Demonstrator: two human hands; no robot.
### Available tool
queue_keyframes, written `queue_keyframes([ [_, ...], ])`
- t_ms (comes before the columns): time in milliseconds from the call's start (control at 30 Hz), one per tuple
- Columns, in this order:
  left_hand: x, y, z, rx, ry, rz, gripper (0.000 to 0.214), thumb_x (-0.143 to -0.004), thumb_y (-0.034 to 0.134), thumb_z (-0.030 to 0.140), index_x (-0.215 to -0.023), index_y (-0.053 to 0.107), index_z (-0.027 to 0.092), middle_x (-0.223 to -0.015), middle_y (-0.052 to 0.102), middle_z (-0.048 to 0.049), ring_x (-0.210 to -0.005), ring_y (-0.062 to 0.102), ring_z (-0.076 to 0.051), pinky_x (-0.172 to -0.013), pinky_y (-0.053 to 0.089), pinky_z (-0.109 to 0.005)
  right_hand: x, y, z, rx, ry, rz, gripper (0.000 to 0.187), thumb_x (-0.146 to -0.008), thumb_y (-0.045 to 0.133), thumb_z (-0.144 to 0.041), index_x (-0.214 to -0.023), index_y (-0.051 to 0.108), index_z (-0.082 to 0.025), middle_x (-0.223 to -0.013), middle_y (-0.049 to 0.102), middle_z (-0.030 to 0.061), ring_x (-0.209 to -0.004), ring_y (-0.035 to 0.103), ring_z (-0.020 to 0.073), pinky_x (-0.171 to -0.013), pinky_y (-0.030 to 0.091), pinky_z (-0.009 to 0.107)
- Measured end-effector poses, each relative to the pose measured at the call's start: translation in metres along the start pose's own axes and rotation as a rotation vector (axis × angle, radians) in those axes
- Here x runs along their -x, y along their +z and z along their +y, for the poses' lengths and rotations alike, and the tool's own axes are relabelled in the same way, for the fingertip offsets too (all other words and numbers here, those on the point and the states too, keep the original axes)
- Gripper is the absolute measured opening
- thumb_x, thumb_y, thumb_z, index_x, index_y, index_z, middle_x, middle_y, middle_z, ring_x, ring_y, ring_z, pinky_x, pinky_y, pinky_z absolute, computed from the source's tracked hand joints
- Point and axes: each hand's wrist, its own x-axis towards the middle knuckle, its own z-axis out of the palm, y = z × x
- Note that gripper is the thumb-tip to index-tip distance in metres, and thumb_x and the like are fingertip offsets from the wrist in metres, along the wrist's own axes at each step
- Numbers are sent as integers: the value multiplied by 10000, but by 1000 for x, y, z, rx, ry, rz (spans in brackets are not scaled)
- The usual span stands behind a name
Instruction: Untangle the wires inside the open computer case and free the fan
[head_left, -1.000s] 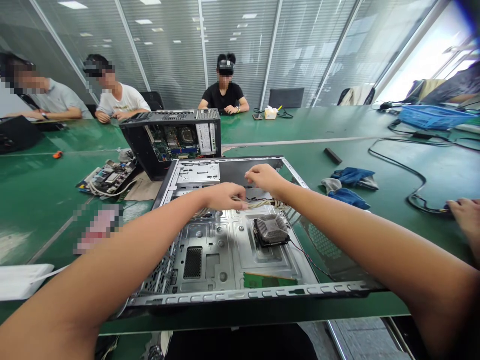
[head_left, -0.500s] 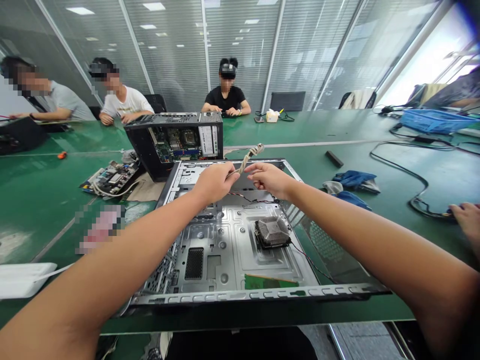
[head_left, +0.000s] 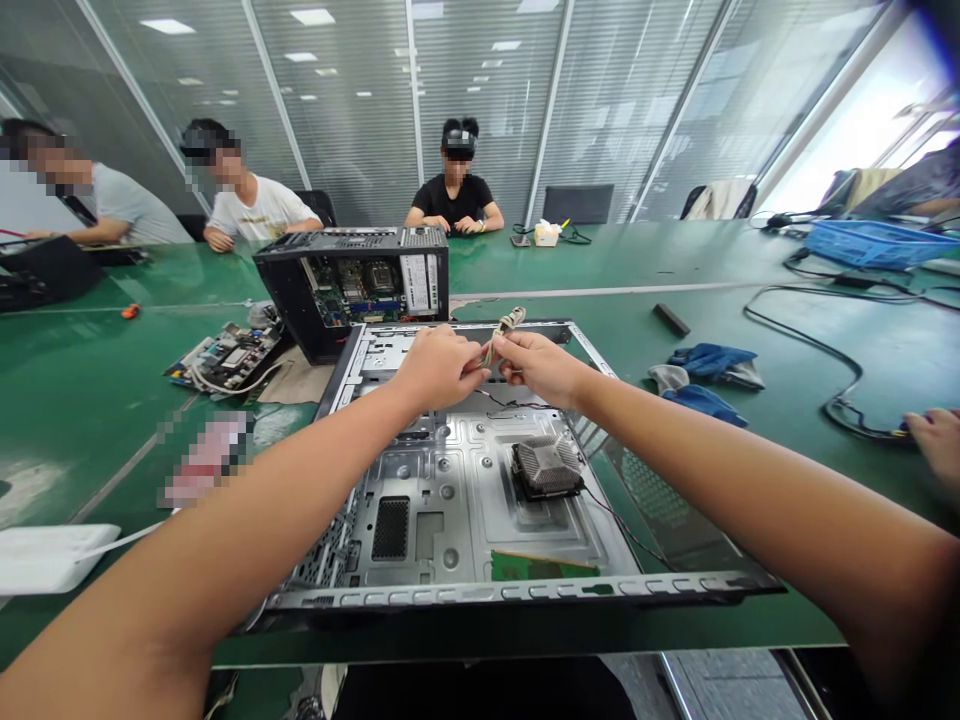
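Observation:
Above the far part of an open computer case [head_left: 469, 470], my left hand [head_left: 441, 366] and my right hand [head_left: 541, 366] meet around a twisted beige cable [head_left: 509, 322]. Fingers of both hands are closed on it, and its looped end sticks up between them. The case lies on its side with its bare metal inside facing up. In it sit a heatsink [head_left: 547, 467] with a thin dark wire and a green memory stick [head_left: 541, 566] by the near edge. A thin red and black wire [head_left: 517, 404] runs below my hands.
Behind stands another computer case [head_left: 352, 285] with its board showing. To the left lie a circuit board [head_left: 225, 355] and a white box [head_left: 56, 558]. Blue gloves [head_left: 709, 370], a black cable [head_left: 840, 350] and a blue basket [head_left: 874, 243] are at right. Several people sit around the table.
My right hand has moved in slightly and closed on the twisted cable. The cable's upper end sits a little lower. The view has shifted slightly.

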Motion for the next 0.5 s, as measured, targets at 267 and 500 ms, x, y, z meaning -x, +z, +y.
queue_keyframes([
  [267, -2, 1, 1, 218, -10, 215, 151, -891, 467, 307, -824, 531, 188, -802, 594, -38, -803, 510, -193, -735, 394, -332, 1, 3, 2, 106, -44, 48, 237, -818, 629, -403, -768, 554, -183, -649, 519, -32, -583, 483, 84, -499, 326, 217],
  [500, -3, 3, -1, 352, 5, 121, 246, -899, 489, 385, -963, 606, 178, -925, 664, -51, -873, 575, -196, -783, 423, -327, 4, 4, -3, 186, -125, 32, 241, -786, 651, -400, -726, 589, -175, -569, 517, -38, -512, 467, 81, -477, 311, 232],
])
